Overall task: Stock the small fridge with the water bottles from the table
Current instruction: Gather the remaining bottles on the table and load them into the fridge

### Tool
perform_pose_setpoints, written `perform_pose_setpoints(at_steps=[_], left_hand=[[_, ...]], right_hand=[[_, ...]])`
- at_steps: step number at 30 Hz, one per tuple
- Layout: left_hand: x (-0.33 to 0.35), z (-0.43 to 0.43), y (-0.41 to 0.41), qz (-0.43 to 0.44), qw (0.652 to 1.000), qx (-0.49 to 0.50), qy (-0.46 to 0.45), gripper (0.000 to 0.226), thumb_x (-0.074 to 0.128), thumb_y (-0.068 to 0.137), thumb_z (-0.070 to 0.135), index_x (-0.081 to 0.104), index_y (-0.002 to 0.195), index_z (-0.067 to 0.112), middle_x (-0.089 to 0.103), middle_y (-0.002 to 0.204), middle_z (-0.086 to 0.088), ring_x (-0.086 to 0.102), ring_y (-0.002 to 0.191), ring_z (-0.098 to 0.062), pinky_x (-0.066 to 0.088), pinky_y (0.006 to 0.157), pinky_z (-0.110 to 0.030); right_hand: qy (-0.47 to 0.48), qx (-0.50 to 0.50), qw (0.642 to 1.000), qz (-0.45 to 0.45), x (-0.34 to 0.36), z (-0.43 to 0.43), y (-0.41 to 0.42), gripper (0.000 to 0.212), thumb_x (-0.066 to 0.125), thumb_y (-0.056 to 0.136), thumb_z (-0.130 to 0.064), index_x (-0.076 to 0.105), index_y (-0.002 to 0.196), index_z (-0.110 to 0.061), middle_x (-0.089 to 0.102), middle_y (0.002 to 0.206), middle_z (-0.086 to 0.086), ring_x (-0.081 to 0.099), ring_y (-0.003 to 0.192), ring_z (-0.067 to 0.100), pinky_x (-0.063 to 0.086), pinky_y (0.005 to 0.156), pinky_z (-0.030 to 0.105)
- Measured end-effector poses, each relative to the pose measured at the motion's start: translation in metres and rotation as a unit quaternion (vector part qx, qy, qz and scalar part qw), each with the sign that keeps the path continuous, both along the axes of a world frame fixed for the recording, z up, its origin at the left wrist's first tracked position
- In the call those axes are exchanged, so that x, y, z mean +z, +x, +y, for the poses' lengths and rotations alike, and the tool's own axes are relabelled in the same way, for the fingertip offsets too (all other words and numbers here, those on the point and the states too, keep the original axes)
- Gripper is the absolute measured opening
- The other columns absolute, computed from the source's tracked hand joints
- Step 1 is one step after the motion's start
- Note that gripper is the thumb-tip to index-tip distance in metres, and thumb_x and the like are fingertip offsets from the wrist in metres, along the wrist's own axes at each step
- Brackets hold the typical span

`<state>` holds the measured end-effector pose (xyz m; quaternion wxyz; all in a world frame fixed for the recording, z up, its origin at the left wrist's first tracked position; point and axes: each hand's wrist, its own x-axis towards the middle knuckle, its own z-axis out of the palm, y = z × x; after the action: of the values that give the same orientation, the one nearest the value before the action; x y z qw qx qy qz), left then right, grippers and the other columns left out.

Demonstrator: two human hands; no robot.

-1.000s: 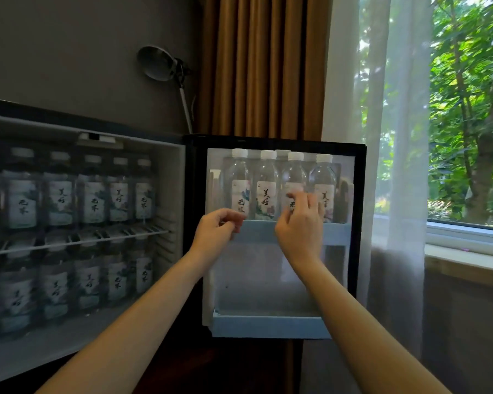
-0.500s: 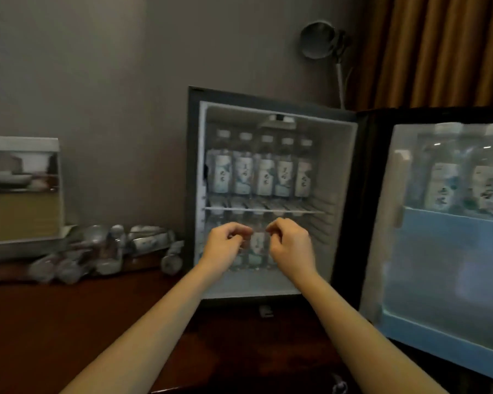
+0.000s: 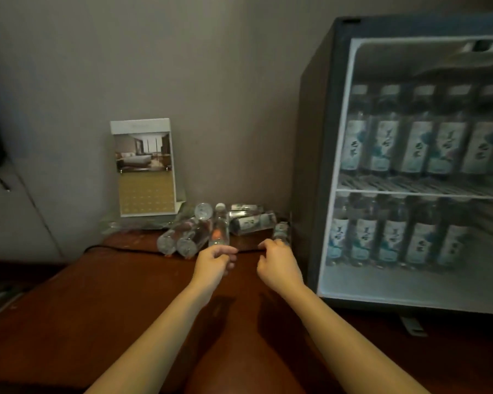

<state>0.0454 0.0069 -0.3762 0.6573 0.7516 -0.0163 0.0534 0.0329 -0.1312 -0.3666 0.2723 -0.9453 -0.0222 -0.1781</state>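
Several clear water bottles (image 3: 188, 237) lie in a heap on the brown table (image 3: 97, 308) by the wall, one pointing toward me (image 3: 218, 231) and a labelled one (image 3: 254, 221) on its side. Another bottle (image 3: 281, 230) lies next to the fridge. My left hand (image 3: 214, 264) hovers just short of the middle bottle, fingers loosely curled and holding nothing. My right hand (image 3: 278, 264) has its fingertips at the near end of the bottle by the fridge, with no grip closed. The small black fridge (image 3: 316, 137) stands open on the right, both shelves lined with upright bottles (image 3: 410, 143).
A standing card with a room photo and calendar (image 3: 143, 166) leans at the wall behind the heap, with crumpled plastic wrap under it. A dark cable (image 3: 120, 248) runs across the table's back edge. The fridge door is out of view to the right.
My view has swung left from the fridge door to the table. Both hands have left the door shelf and come down to the heap of bottles.
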Motion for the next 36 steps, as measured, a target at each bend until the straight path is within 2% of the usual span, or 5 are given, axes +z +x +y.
perform_pose_setpoints(at_steps=[6,13,18,29,36], left_hand=[[-0.029,-0.002,0.034,0.043,0.998,-0.010,-0.042,0.027,0.045,0.093,0.005,0.065,0.085,0.021,0.065,0.090,-0.001,0.059,0.076,-0.011,0.046,0.069,-0.023],[-0.046,-0.008,0.057,0.077,0.992,-0.039,-0.097,0.026,0.046,0.093,0.005,0.067,0.089,0.020,0.068,0.092,-0.001,0.063,0.081,-0.012,0.050,0.076,-0.027],[-0.053,0.001,0.062,0.078,0.992,-0.038,-0.096,0.024,0.046,0.093,0.006,0.065,0.087,0.019,0.066,0.093,-0.005,0.062,0.080,-0.012,0.050,0.075,-0.026],[-0.053,-0.007,0.056,0.168,0.960,-0.174,-0.139,0.038,0.044,0.098,0.025,0.045,0.131,0.006,0.055,0.128,-0.013,0.054,0.116,-0.022,0.043,0.094,-0.029],[-0.058,-0.009,0.053,0.112,0.949,-0.148,-0.255,0.043,0.054,0.092,0.009,0.042,0.133,0.013,0.064,0.114,-0.006,0.066,0.094,-0.018,0.052,0.066,-0.026]], right_hand=[[-0.027,-0.153,0.983,0.093,-0.018,0.005,0.069,0.058,0.049,0.091,-0.021,0.027,0.143,-0.012,0.013,0.152,0.018,0.014,0.139,0.037,0.030,0.109,0.045],[-0.076,-0.203,0.964,0.156,-0.035,0.000,0.124,0.045,0.041,0.097,-0.036,0.032,0.140,-0.027,0.026,0.140,0.022,0.046,0.115,0.036,0.047,0.087,0.043],[-0.080,-0.216,0.964,0.135,-0.045,0.012,0.119,0.041,0.051,0.092,-0.032,0.044,0.132,-0.026,0.026,0.135,0.019,0.050,0.107,0.035,0.050,0.084,0.040],[0.027,-0.133,0.986,0.098,-0.049,0.019,0.026,0.046,0.056,0.085,-0.036,0.049,0.129,-0.041,0.037,0.128,0.008,0.055,0.108,0.031,0.051,0.088,0.036],[0.160,0.035,0.983,0.077,-0.058,0.003,0.004,0.063,0.068,0.079,-0.021,0.044,0.134,-0.040,0.042,0.123,-0.003,0.050,0.114,0.014,0.041,0.094,0.016]])
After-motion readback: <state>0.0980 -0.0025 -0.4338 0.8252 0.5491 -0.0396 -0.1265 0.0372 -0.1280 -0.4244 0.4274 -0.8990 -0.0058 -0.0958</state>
